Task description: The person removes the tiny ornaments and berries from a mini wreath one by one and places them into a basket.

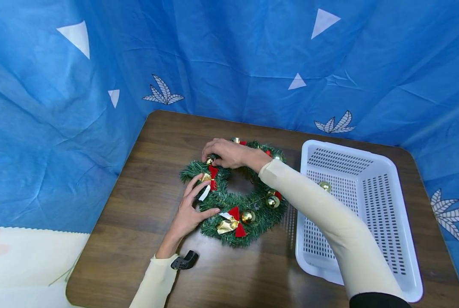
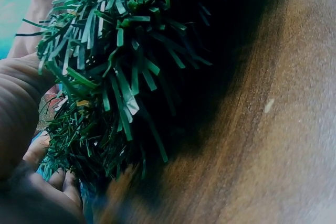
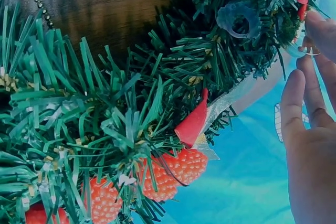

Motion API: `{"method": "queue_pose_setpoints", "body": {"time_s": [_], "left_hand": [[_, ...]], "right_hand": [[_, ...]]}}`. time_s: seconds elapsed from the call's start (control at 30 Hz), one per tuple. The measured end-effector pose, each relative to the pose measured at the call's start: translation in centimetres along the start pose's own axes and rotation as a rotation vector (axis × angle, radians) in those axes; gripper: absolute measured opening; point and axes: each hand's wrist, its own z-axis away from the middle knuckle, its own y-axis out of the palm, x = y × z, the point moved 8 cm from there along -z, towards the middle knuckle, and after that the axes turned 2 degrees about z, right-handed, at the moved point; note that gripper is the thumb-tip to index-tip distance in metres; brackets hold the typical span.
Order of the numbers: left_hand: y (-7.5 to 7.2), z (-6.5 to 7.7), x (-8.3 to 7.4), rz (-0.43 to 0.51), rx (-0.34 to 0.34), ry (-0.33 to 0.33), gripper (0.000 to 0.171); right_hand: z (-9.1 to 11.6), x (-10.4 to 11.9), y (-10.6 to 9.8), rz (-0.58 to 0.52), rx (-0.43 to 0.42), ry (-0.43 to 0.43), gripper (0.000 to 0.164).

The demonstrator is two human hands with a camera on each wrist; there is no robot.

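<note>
A green wreath [image 1: 233, 199] lies on the table, dressed with red and gold bows and shiny gold balls. At its upper left, the fingers of my right hand [image 1: 227, 153] pinch a small gold ball [image 1: 210, 161] just above a red bow [image 1: 213, 172]. My left hand [image 1: 189, 214] spreads along the wreath's left side, with its fingertips at the bow's gold ribbon and its thumb lower on the greenery. In the right wrist view, the right hand's fingers [image 3: 293, 95] meet at the wreath's edge; red berries [image 3: 181, 169] show nearer.
A white perforated basket [image 1: 396, 205] stands right of the wreath, with a gold ball [image 1: 325, 186] in it. My right forearm [image 1: 322, 214] crosses over the basket. A blue patterned curtain [image 1: 233, 55] hangs behind the wooden table [image 1: 137, 205].
</note>
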Motion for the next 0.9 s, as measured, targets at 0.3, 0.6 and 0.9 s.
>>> {"method": "queue_pose_setpoints", "body": {"time_s": [0.3,0.6,0.9], "left_hand": [[0.03,-0.05,0.02,0.001,-0.002,0.001,0.077],[-0.02,0.12,-0.1,0.008,-0.001,-0.007,0.078],[0.04,0.17,-0.12,0.003,0.003,-0.013,0.078]], "right_hand": [[0.25,0.17,-0.44,-0.01,-0.033,-0.023,0.024],[0.73,0.3,-0.79,-0.029,-0.067,-0.032,0.023],[0.95,0.07,-0.82,-0.017,-0.096,-0.027,0.022]]}}
